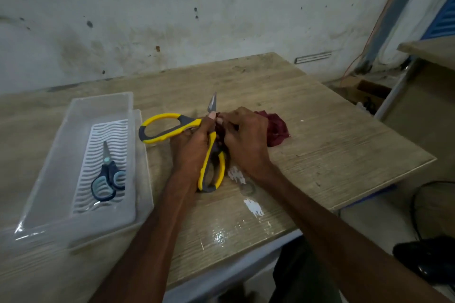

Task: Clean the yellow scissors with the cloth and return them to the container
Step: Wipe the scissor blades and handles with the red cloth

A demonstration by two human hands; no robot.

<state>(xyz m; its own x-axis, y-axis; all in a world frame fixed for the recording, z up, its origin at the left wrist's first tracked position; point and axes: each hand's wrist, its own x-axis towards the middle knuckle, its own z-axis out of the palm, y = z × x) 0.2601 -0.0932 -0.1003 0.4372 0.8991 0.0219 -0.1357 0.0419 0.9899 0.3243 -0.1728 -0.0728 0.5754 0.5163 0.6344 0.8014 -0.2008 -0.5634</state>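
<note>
Yellow scissors (187,122) held against cloth (275,130), above table (320,135).
Scissors are spread wide and gripped near the pivot by L hand (192,145), fingers curled round them; blade tip is pointed up. Cloth is pinched to the blade by R hand (246,140). Clear container (61,145) w/ blue scissors (108,177) is set just left.

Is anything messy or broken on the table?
Yes. The table has white, chipped-looking patches just right of the yellow scissors, and a shiny, wet-looking smear near its front edge. Nothing else looks odd.
</note>
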